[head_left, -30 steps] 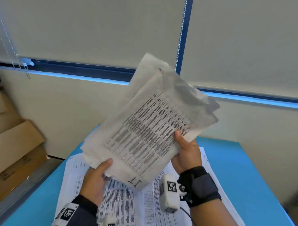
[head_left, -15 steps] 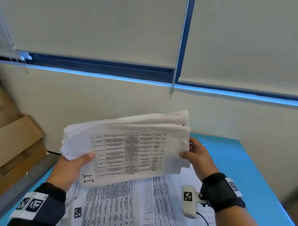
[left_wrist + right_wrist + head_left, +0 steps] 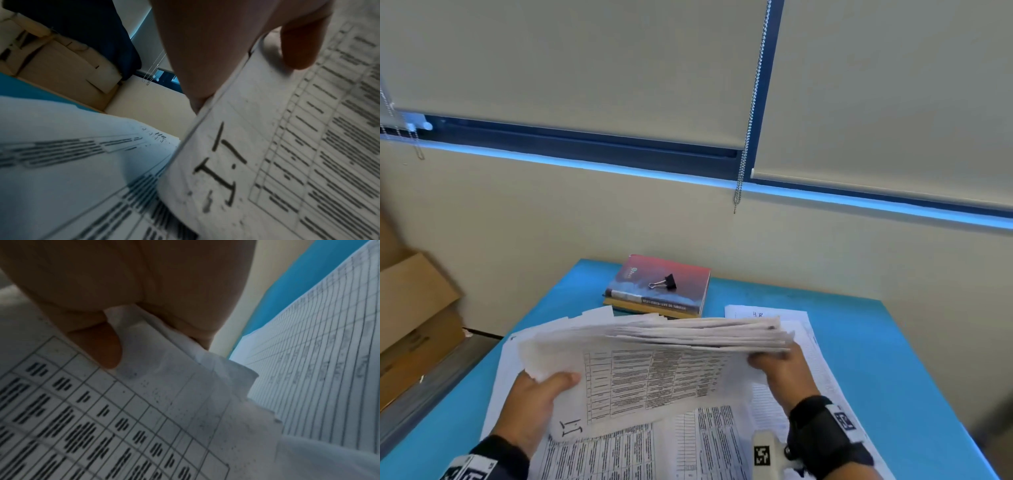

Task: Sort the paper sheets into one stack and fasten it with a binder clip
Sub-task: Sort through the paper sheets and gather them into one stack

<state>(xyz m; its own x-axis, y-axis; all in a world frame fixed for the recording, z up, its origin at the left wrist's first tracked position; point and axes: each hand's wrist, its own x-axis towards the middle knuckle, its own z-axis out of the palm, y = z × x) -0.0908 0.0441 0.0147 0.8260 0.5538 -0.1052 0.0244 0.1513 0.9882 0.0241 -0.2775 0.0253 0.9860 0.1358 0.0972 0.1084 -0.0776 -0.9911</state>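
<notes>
I hold a thick stack of printed sheets (image 3: 654, 370) above the blue table (image 3: 893, 359), long edge level, top sheet marked "1.1". My left hand (image 3: 541, 394) grips its left end, thumb on the top sheet (image 3: 298, 48) and fingers hidden behind. At the stack's right end my right hand (image 3: 777, 363) grips it, thumb pressed on the printed table (image 3: 102, 345). More printed sheets (image 3: 640, 452) lie flat on the table under the stack. A black binder clip (image 3: 666, 282) rests on a red book (image 3: 661, 284) at the table's far edge.
The red book lies on another book against the beige wall. A handwritten lined sheet (image 3: 767, 313) sits at the right of the loose papers. Cardboard boxes (image 3: 410, 308) stand left of the table. A blind chain (image 3: 750, 113) hangs above.
The stack has come down from a tilted, raised position to level and low over the table, its top edge tipping away. The books and binder clip behind it now show.
</notes>
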